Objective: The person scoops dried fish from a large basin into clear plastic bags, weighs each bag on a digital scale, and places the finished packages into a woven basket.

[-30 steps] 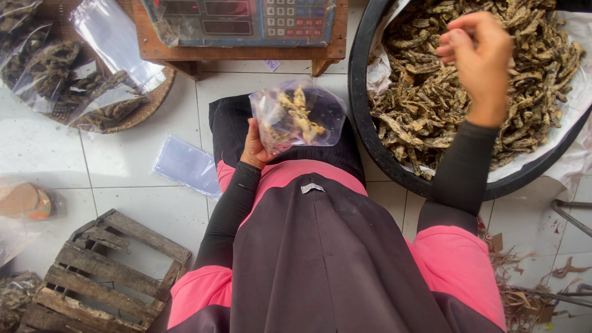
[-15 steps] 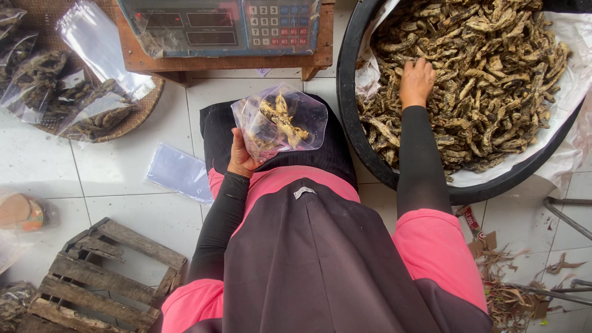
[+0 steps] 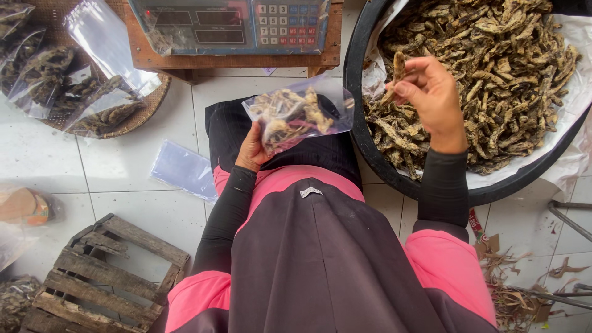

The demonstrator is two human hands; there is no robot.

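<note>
From the head camera I see my left hand (image 3: 251, 150) closed around the lower edge of a clear plastic bag (image 3: 300, 117), fingers curled under it and thumb on the near side, so the bag stands up and leans out to the right above my lap. The bag is partly filled with dried brown fish, and its open mouth points toward the big black basin (image 3: 369, 145) on my right. My right hand (image 3: 431, 98) hovers over the near left part of that basin, fingers drawn together and pinching a single dried fish (image 3: 394, 77) that sticks up from the fingertips. That fish is just beside the bag's mouth, a little to its right and not touching it. The basin is lined with a white sheet and heaped with more dried fish (image 3: 493, 68). Straight ahead a digital scale (image 3: 234, 24) sits on a low wooden stand (image 3: 243, 60). On the left a round woven tray (image 3: 145, 108) holds several filled bags, a stack of empty flat bags (image 3: 184, 169) lies on the white tiles near my left knee, and a small wooden pallet (image 3: 102, 274) rests lower left.
</note>
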